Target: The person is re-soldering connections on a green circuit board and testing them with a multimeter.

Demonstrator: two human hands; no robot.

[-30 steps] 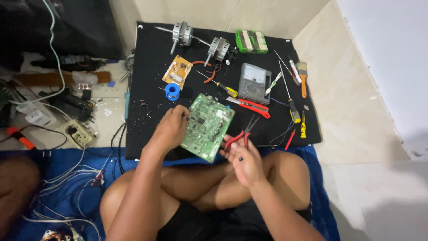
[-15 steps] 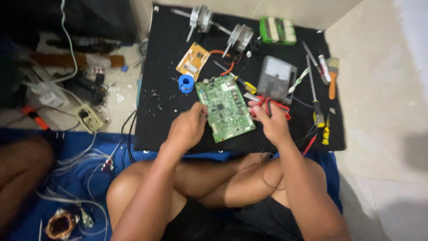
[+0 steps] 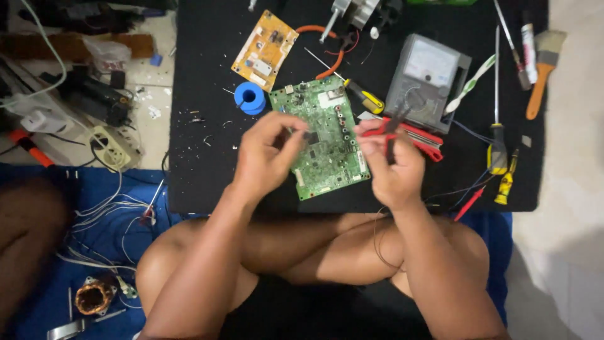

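Green circuit board (image 3: 324, 141) lies on the black mat (image 3: 201, 126), a little below the mat's middle, tilted so its lower edge stops short of the mat's near edge. That mat is the largest thing: its left edge borders pale floor crowded with cables, its near edge meets a blue cloth (image 3: 88, 208), and its widest bare stretch runs to the left of the board, dotted with small scraps.

One meter (image 3: 428, 79) sits up and to the right of the board. One orange board (image 3: 264, 41) lies up and to the left of the green one, with one blue spool (image 3: 250, 97) between the two, just off the green board's top left corner. One paintbrush (image 3: 542, 69) rests far right of the board, near the mat's right edge.

Left hand (image 3: 267, 157) covers the board's left edge, fingertips pinched on a small dark piece over the board. Right hand (image 3: 390, 164) sits at the board's right edge, curled around red-handled pliers (image 3: 409, 132) that reach toward the meter.
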